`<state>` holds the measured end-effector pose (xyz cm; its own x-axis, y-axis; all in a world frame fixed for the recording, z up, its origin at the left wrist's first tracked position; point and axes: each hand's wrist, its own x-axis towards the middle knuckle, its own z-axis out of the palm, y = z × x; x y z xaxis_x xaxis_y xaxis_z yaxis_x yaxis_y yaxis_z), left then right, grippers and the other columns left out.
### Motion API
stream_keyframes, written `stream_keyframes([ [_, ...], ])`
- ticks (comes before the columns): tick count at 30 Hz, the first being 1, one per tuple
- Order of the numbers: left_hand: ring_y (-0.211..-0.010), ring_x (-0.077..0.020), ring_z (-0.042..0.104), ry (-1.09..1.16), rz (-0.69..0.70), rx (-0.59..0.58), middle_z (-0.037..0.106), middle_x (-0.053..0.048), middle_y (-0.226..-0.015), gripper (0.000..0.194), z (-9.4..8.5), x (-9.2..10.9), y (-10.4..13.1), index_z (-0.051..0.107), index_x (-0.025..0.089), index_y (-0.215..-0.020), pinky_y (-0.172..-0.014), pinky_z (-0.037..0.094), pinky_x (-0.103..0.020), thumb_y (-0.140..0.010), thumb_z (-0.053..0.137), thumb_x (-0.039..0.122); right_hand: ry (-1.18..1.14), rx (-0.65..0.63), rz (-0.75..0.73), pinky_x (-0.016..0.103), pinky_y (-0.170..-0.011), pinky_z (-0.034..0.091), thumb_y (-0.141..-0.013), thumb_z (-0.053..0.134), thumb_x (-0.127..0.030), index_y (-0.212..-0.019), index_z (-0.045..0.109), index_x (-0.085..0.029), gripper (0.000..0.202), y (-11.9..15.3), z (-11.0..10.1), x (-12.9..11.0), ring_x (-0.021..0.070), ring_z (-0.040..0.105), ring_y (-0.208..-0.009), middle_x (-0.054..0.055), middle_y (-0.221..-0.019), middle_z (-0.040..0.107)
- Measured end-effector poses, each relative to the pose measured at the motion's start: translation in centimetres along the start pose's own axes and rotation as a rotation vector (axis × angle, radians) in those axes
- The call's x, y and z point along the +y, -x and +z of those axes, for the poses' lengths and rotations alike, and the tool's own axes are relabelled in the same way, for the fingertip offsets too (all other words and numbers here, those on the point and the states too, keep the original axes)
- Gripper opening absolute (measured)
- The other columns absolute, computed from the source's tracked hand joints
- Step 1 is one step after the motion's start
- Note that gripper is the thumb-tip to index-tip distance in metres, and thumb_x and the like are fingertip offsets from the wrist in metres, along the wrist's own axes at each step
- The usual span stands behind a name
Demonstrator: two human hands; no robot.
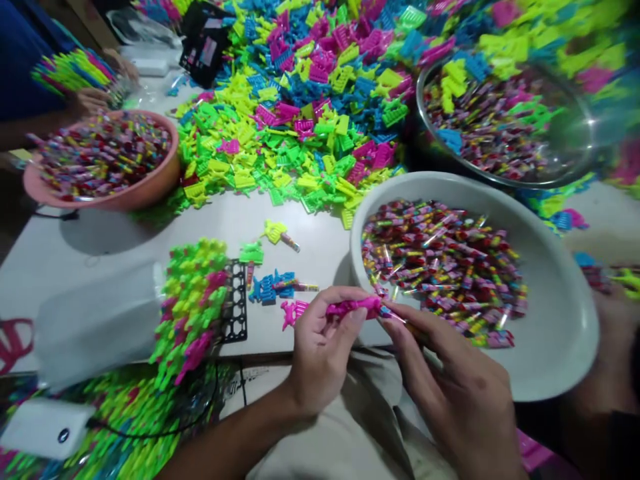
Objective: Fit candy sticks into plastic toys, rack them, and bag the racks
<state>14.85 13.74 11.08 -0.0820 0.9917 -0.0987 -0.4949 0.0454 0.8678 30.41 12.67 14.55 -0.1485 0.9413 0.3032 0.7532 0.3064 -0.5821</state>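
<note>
My left hand [323,347] is closed around a pink plastic toy piece [360,307], gripped between thumb and fingers. In my right hand [453,380] a small wrapped candy tube [395,316] is pinched, its tip meeting the end of the pink piece; whether it sits inside cannot be seen. Beside my left hand, another pink piece [293,314] and blue pieces with tubes attached [273,287] lie on the white table [300,213]. Behind them are a green piece [251,253] and a yellow piece with a tube [274,231].
A white basin [560,353] of candy tubes stands at right, a metal bowl [583,150] behind it, a pink basin [165,177] at left. Loose plastic pieces [320,100] heap at the back. A tipped container [100,320] holds pieces. Co-workers' hands [93,100] show at the sides.
</note>
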Motion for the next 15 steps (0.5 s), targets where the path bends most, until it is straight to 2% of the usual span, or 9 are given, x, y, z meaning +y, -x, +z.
stream_keyframes([
  [3, -0.099, -0.0142, 0.077, -0.004, -0.035, -0.024, 0.082, -0.003, -0.109, 0.013, -0.6, 0.0, 0.1, 0.08, 0.026, -0.113, -0.091, 0.063, -0.023, -0.102, 0.078, 0.032, -0.122, -0.096, 0.042, 0.03, -0.086, 0.067, -0.109, 0.065, -0.026, -0.129, 0.074, -0.028, 0.022, -0.4, -0.7, 0.4, 0.0211, 0.083, -0.091, 0.004, -0.109, 0.085],
  [6, -0.097, -0.014, 0.075, -0.015, -0.059, -0.018, 0.081, -0.004, -0.107, 0.015, -0.8, -0.1, 0.4, 0.08, 0.025, -0.114, -0.088, 0.062, -0.023, -0.102, 0.077, 0.033, -0.17, -0.133, 0.058, 0.03, -0.086, 0.067, -0.11, 0.064, -0.026, -0.127, 0.076, -0.028, 0.021, -0.5, -1.1, 0.6, 0.021, 0.083, -0.092, 0.003, -0.104, 0.084],
  [9, -0.098, -0.0157, 0.076, 0.0, -0.063, -0.022, 0.08, -0.005, -0.108, 0.017, -0.5, -0.2, 0.7, 0.077, 0.023, -0.116, -0.09, 0.063, -0.026, -0.104, 0.075, 0.034, -0.104, -0.116, 0.023, 0.029, -0.085, 0.067, -0.109, 0.065, -0.026, -0.127, 0.075, -0.029, 0.021, -0.4, -1.1, 0.7, 0.0205, 0.083, -0.088, 0.003, -0.104, 0.085],
  [13, -0.108, -0.0162, 0.075, 0.026, -0.003, -0.04, 0.077, -0.006, -0.116, 0.012, 0.0, -0.5, 1.2, 0.073, 0.023, -0.117, -0.099, 0.062, -0.028, -0.106, 0.071, 0.028, 0.027, -0.134, -0.104, 0.028, -0.082, 0.066, -0.11, 0.063, -0.031, -0.134, 0.072, -0.03, 0.026, -0.1, -1.5, 0.9, 0.0212, 0.083, -0.087, 0.004, -0.11, 0.085],
  [15, -0.111, -0.0162, 0.074, 0.06, 0.04, -0.081, 0.073, -0.006, -0.118, 0.011, 0.1, -0.7, 1.6, 0.071, 0.024, -0.116, -0.1, 0.062, -0.028, -0.105, 0.072, 0.024, 0.045, -0.16, -0.091, 0.029, -0.076, 0.067, -0.109, 0.064, -0.036, -0.129, 0.075, -0.031, 0.023, 0.2, -1.9, 0.8, 0.0222, 0.083, -0.081, 0.004, -0.104, 0.085],
])
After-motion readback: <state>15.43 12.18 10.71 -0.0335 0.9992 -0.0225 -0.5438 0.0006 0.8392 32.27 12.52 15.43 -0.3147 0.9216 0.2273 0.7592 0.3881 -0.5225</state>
